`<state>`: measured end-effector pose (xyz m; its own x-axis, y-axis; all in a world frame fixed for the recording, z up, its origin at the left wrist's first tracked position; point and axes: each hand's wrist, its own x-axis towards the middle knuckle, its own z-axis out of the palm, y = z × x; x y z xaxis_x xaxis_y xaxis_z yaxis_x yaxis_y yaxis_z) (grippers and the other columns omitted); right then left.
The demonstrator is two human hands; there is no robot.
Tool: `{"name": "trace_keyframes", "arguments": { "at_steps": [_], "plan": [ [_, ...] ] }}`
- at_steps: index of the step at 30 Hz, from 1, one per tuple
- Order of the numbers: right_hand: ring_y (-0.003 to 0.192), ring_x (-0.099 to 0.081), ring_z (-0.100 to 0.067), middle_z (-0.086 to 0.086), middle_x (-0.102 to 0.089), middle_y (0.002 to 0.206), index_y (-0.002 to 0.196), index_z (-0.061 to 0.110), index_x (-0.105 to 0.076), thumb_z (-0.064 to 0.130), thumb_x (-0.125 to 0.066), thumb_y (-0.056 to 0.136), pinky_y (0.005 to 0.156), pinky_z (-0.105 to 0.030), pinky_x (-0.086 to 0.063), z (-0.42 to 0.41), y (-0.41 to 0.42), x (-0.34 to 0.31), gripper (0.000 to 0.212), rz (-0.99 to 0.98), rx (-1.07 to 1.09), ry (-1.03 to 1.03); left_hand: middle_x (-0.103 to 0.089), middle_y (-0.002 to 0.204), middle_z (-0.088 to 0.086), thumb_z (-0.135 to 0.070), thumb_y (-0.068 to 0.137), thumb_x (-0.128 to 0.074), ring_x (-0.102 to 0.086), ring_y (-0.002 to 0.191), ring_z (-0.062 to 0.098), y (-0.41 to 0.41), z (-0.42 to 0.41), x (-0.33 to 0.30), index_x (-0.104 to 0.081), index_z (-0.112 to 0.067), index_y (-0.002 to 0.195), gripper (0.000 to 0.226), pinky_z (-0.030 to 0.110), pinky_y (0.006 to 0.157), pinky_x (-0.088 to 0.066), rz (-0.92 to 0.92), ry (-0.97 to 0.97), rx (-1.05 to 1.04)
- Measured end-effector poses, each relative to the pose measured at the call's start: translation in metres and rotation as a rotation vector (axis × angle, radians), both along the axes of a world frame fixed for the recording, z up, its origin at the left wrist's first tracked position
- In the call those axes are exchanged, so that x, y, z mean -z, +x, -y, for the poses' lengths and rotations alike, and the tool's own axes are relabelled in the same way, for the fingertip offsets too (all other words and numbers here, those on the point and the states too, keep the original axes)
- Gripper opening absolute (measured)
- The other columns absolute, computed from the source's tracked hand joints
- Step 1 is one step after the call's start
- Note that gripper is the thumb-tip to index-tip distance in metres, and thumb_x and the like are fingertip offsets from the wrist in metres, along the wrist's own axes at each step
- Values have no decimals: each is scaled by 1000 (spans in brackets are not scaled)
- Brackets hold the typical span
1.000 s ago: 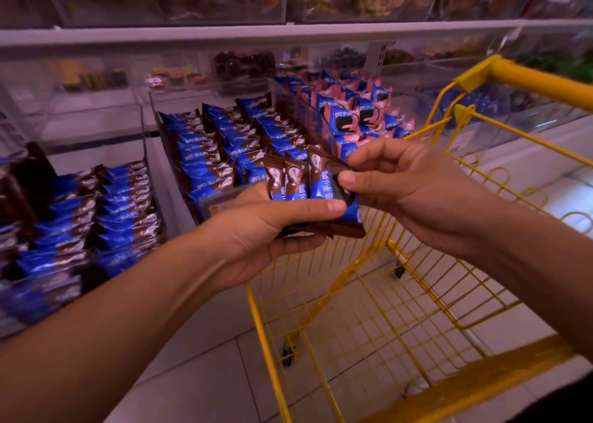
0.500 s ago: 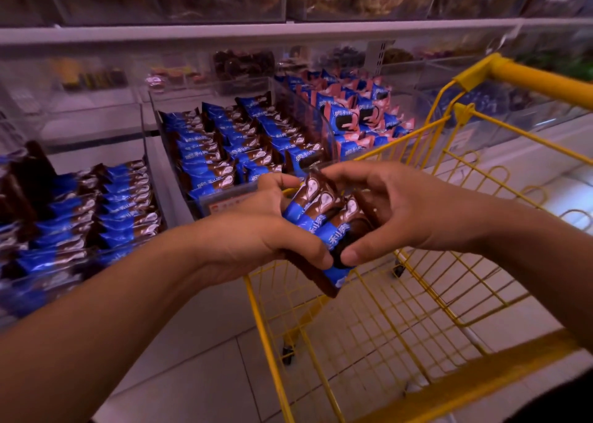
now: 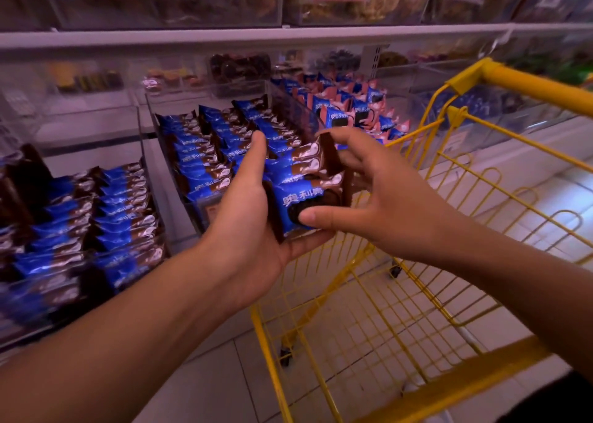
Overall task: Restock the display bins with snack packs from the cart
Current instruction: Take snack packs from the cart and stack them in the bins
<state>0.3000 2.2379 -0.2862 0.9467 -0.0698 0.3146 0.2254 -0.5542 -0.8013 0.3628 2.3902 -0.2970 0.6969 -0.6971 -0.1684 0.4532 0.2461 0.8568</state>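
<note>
Snack packs (image 3: 305,195) in a short blue-and-brown stack held above the yellow cart (image 3: 401,310), lower packs hidden by fingers, left hand (image 3: 250,217) cupped under and around them, right hand (image 3: 385,204) pinching stack's ends, thumb on front pack, clear bin (image 3: 179,178) of matching packs just behind, upper shelf goods blurred.

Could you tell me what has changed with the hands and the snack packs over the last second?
The stack of snack packs has been carried up and forward, from over the yellow cart to the front right of the middle bin. The left hand now cradles it from the side and beneath; the right hand has spread, thumb on the front pack. The packs in the bins and the cart look unchanged.
</note>
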Motion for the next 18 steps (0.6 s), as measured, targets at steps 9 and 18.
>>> {"name": "trace_keyframes", "arguments": {
  "at_steps": [9, 18],
  "plan": [
    [95, -67, -4, 12, -67, 107, 126, 24, -54, 45, -93, 55, 83, -31, -56, -18, -9, -11, 84, 78, 87, -274, -78, 96, -4, -45, 98, -51, -75, 83, 15, -6, -4, 1, -70, -29, 109, 27, 33, 63, -57, 115, 202, -300],
    [75, -71, -3, 13, -74, 89, 112, 21, -63, 16, -95, 58, 64, -17, -56, -50, 4, -31, 63, 22, -71, -23, -72, 117, 14, -57, 101, -29, -68, 109, 30, -5, -50, -27, -64, -11, 126, 64, 48, 105, -47, 229, 63, -198]
  ]
}}
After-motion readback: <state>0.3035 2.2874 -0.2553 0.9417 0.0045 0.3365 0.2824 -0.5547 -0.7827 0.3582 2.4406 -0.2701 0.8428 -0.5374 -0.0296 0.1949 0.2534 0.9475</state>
